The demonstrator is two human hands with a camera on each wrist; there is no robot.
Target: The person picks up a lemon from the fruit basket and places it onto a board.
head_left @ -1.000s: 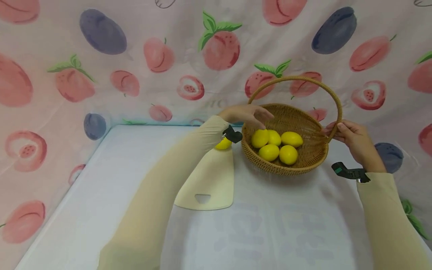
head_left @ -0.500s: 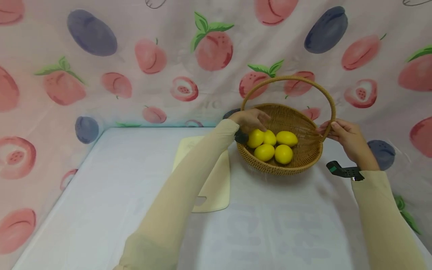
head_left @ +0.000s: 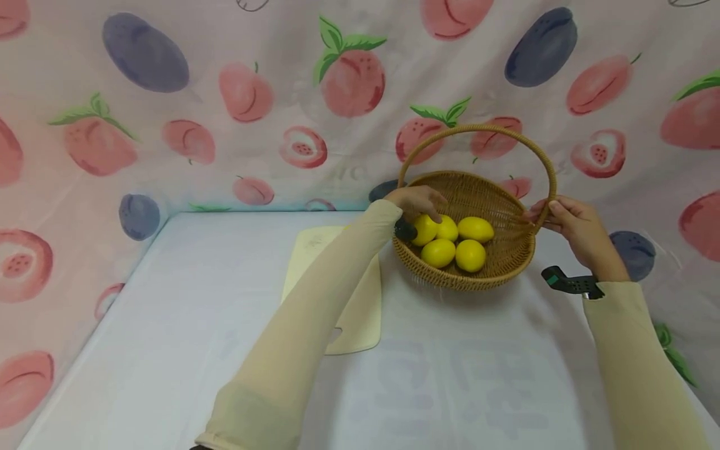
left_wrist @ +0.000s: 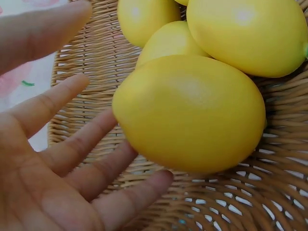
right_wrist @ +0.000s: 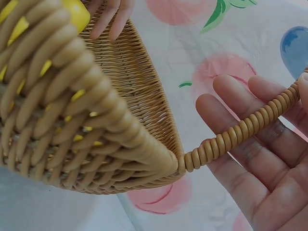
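Note:
My left hand [head_left: 419, 201] reaches over the left rim of a wicker basket [head_left: 509, 256]. In the left wrist view its fingers are spread and fairly straight beside a yellow lemon [left_wrist: 192, 115], the fingertips at or touching its side. Several lemons [head_left: 475, 229] lie together in the basket. At the basket's right side my right hand [head_left: 582, 231] holds the lower part of the arched handle [right_wrist: 240, 132], thumb on one side and fingers behind it.
A cream cutting board [head_left: 360, 312] lies left of the basket, partly hidden by the left sleeve [head_left: 304, 325]. The white table [head_left: 185, 294] meets a fruit-printed cloth [head_left: 253, 144] behind the basket.
My left hand has moved down and slightly right into the basket, towards the left-hand lemons. The whole view has shifted slightly. My right hand keeps its hold on the handle.

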